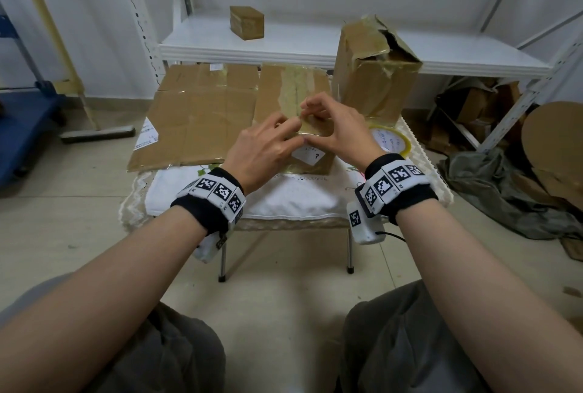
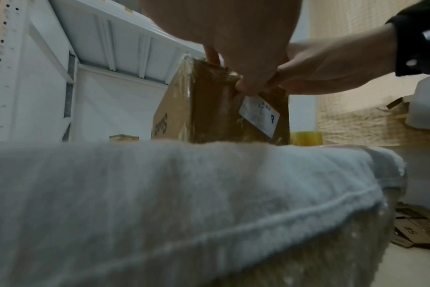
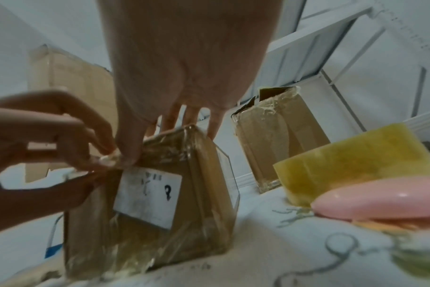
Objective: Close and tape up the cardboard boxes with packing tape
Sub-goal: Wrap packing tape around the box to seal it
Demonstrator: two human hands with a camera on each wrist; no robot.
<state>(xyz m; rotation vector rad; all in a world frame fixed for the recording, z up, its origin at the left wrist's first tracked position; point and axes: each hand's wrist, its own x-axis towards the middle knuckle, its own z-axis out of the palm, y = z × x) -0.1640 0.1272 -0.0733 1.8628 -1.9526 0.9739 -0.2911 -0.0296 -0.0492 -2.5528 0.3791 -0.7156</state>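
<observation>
A small cardboard box, wrapped in glossy tape and bearing a white label, stands upright at the middle of the small table. My left hand pinches a crumpled loose end of clear tape at the box's top front edge. My right hand grips the box top, thumb on the front edge beside that tape, fingers curled over the top. A yellowish roll of packing tape lies right of the box.
A tall, torn box stands behind the roll. Flattened cardboard covers the table's left half. A pink oval object lies by the roll. A little box sits on the white shelf. Cardboard scraps litter the floor at right.
</observation>
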